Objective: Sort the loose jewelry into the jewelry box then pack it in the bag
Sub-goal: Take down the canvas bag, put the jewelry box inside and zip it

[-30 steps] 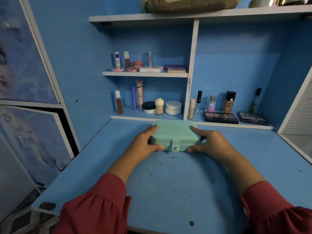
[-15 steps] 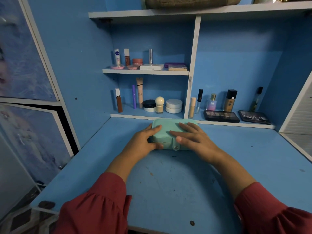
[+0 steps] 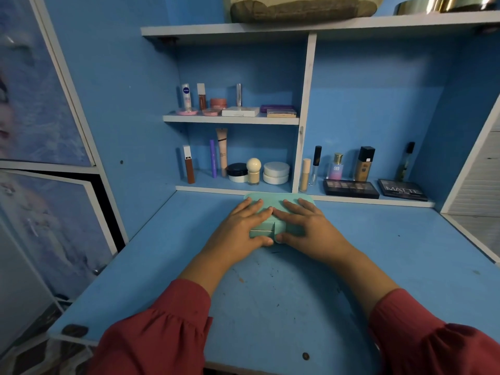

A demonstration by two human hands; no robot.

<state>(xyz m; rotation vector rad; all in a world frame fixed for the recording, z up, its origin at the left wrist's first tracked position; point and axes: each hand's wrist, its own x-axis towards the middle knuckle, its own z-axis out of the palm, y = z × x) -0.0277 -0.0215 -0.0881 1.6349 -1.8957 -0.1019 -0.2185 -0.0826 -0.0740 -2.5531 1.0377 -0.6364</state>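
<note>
1. Head view: a mint-green jewelry box [image 3: 270, 203] with rounded corners and a smooth, leather-like skin lies shut on the blue desk [image 3: 270, 307], close to the back edge.
2. A flat strap closure [image 3: 278, 229] runs down the front of the jewelry box, in the middle.
3. The left hand [image 3: 240, 228] lies over the left half of the jewelry box, fingers spread flat on the lid and the thumb curled to the front wall; its grip holds the box.
4. The right hand [image 3: 305, 228] covers the right half of the jewelry box the same way, thumb at the strap closure, index finger meeting the left one over the lid's middle.
5. Both arms end in loose, gathered dark-red sleeves [image 3: 162, 339].
6. The desk is matte painted board, scuffed and speckled in front of the jewelry box.
7. Behind the jewelry box, white-edged shelves [image 3: 232, 119] carry tubes, round jars and flat, glossy dark palettes [image 3: 350, 188].
8. A second ago the hands clasped the jewelry box by its two ends, with the lid bare; then the right slid inward over the top, and now both have closed in to the centre.
</note>
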